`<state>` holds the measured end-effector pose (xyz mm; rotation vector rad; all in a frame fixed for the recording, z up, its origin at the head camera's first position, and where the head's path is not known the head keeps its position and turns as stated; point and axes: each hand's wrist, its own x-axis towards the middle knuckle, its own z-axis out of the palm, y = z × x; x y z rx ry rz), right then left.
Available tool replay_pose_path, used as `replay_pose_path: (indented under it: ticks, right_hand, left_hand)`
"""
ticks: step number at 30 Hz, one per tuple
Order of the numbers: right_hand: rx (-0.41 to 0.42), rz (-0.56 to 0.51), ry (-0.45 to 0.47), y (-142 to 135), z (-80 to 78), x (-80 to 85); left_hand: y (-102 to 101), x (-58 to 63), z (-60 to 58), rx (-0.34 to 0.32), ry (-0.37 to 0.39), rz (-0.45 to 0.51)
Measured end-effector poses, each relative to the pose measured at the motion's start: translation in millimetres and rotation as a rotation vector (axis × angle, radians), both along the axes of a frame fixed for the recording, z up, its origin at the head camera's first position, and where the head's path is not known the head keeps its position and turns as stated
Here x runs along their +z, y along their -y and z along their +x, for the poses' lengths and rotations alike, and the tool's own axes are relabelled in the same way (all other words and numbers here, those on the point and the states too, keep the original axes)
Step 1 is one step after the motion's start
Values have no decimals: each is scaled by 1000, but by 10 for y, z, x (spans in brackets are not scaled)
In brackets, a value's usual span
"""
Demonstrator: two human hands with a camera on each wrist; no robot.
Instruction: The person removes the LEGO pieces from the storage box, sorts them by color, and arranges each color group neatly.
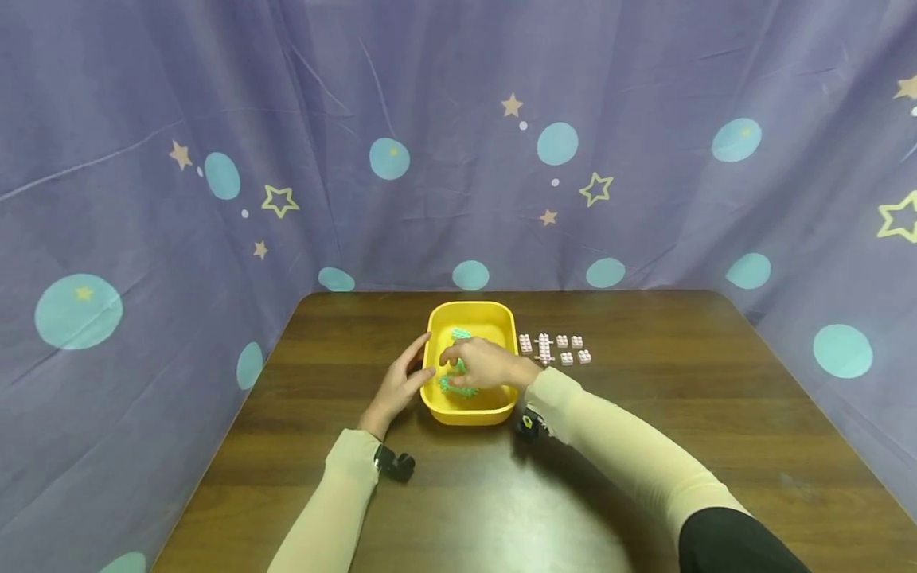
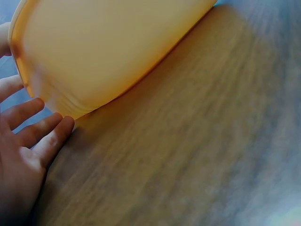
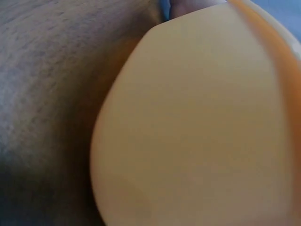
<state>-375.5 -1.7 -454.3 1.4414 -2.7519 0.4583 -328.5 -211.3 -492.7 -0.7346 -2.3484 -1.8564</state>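
A yellow plastic tub [image 1: 493,320] stands on the table with several green toy building blocks [image 1: 461,333] inside it. My left hand [image 1: 396,387] rests against the tub's left side, thumb at the rim. In the left wrist view, the fingers of the left hand [image 2: 28,136] are spread and touch the tub's outer wall [image 2: 117,52]. Over the tub's right rim reaches my right hand [image 1: 487,363], its parted fingers above the green blocks. I cannot see it gripping any block. The right wrist view is filled mostly by the tub's outer wall [image 3: 193,122].
Several pale pink building blocks [image 1: 544,348] lie right of the tub, some joined into a longer piece. The brown wooden table [image 1: 645,414] reaches back to a purple curtain [image 1: 458,215] with stars and blue circles, which also hangs along both sides.
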Motion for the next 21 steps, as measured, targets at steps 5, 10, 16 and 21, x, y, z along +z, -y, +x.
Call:
replay_pose_path:
  ticks: [5, 10, 16, 21]
  right_hand:
    - [1, 33, -18, 7, 9, -56]
    - [-6, 54, -22, -2, 7, -123]
    - [-7, 71, -25, -22, 12, -166]
    - [-5, 58, -27, -21, 9, -179]
  left_hand:
    - [-5, -4, -12, -14, -7, 5]
    - [-12, -3, -8, -12, 0, 7]
    - [-17, -8, -16, -16, 13, 23]
    - [-15, 5, -19, -8, 24, 18]
